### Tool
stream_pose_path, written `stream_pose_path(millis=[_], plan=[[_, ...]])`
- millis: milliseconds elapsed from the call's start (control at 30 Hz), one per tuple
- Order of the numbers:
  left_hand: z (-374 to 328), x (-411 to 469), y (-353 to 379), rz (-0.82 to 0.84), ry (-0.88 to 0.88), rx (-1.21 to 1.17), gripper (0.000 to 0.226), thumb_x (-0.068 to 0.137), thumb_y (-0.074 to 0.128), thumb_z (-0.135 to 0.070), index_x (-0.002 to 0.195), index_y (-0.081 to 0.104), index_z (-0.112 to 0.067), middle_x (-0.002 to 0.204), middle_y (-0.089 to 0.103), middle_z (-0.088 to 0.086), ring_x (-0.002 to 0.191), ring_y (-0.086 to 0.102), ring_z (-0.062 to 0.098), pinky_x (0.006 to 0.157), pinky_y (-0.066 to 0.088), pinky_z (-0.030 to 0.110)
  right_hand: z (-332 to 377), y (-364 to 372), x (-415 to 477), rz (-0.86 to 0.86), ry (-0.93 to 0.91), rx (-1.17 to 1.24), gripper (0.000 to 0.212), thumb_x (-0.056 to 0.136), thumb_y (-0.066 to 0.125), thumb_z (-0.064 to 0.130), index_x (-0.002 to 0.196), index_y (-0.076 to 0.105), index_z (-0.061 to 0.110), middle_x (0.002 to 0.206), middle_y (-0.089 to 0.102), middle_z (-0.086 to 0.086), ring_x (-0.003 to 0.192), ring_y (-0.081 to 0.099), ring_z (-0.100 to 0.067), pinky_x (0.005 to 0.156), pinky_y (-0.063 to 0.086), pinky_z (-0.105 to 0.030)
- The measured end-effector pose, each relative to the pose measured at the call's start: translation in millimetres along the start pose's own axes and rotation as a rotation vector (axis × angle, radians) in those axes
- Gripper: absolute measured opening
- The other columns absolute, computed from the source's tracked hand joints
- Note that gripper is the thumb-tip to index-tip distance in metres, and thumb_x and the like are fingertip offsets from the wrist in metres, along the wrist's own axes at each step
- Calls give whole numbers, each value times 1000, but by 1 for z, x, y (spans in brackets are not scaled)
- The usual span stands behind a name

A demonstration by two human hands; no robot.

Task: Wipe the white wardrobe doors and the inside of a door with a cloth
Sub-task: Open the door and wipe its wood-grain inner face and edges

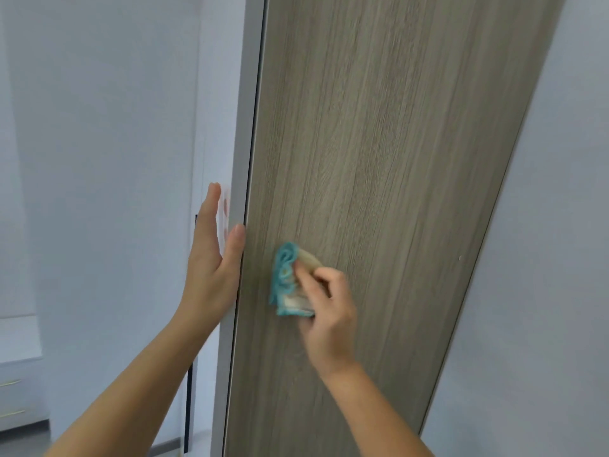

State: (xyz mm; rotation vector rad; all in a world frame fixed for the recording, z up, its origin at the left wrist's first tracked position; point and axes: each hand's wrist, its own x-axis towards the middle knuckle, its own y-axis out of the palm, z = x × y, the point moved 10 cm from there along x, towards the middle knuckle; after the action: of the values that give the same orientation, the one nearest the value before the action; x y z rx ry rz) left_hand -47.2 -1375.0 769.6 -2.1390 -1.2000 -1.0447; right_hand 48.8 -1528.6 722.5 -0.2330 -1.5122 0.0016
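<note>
- While the right hand [326, 311] grips a bunched turquoise cloth [284, 275] in its curled fingers, it presses that cloth against the open wardrobe door's wood-grain inner face [379, 143], low down and toward the left side of that face.
- Between its turquoise folds the cloth shows a pale beige side. It sits just right of the door's white edge [245, 127], not touching it.
- The left hand [211, 272] is open, with straight fingers pointing up, flat against the door's white outer side. Its thumb lies along the white edge where it meets the wood grain.
- Left of the open door stands a closed white wardrobe front [99, 159].
- At the lower left is a pale drawer unit [16, 390] with gold-coloured handles.
- Right of the door is a plain white surface [553, 258].
</note>
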Motion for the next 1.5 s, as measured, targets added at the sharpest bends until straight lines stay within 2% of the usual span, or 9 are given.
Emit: stream_pose_path(millis=[167,300,567,700,800,1000,1200,1400,1500], plan=[[16,-20,9,-46,-51,-39,60,103,37,-26,156,12,-19,162,17,-11,145,15,-6,118,16,18,-104,-46,4,-101,192,-94,47,72,57,-5,120,58,-2,110,45,-10,98,48,-13,86,45,-22],[18,-19,8,-53,-26,11,58,103,36,-29,156,14,-20,161,21,-11,146,18,-2,118,18,23,-182,-86,9,-126,397,-263,45,74,56,-14,119,55,-9,111,49,-25,98,49,-25,87,36,-20],[19,-20,7,-69,-16,26,58,102,36,-36,156,15,-28,160,23,-14,146,21,2,120,24,36,-303,-143,4,-204,884,-493,36,88,55,-1,123,50,-4,119,48,-31,106,51,-46,86,43,-47],[18,-20,7,-68,-16,16,60,100,35,-40,156,15,-29,160,23,-14,146,21,0,118,22,23,-320,-147,-6,-217,990,-500,42,84,55,-5,125,47,-4,121,47,-33,107,49,-47,87,43,-48],[19,-20,7,-63,-17,16,60,100,35,-36,155,14,-29,160,22,-14,146,22,2,119,24,27,-316,-146,-7,-227,995,-468,37,85,53,-4,122,51,-4,120,48,-31,106,50,-45,87,42,-46],[15,-20,8,-70,-10,34,54,104,37,-24,152,13,-30,160,16,-14,140,12,-16,111,13,3,-258,-120,-27,-266,926,-322,24,88,51,-5,112,56,-5,116,50,-27,102,52,-38,85,38,-33],[11,-20,9,-47,-2,28,58,102,35,-23,155,12,-15,162,13,-8,137,7,-22,108,9,-1,-157,-71,-46,-277,748,-128,40,81,58,-19,119,58,-8,115,48,-21,98,48,-15,82,35,-5],[14,-19,9,-18,-18,-80,58,103,40,-13,154,14,-18,159,12,-14,147,1,-6,108,9,-1,-64,-19,-62,-217,580,29,44,75,61,-21,115,63,-2,113,46,-5,103,53,-12,90,49,-23],[16,-16,3,-6,11,-84,53,102,45,-21,147,20,-31,153,17,-26,148,2,0,110,8,2,-20,1,-69,-171,493,75,49,75,52,-12,120,61,8,112,44,2,106,51,-9,91,48,-22]])
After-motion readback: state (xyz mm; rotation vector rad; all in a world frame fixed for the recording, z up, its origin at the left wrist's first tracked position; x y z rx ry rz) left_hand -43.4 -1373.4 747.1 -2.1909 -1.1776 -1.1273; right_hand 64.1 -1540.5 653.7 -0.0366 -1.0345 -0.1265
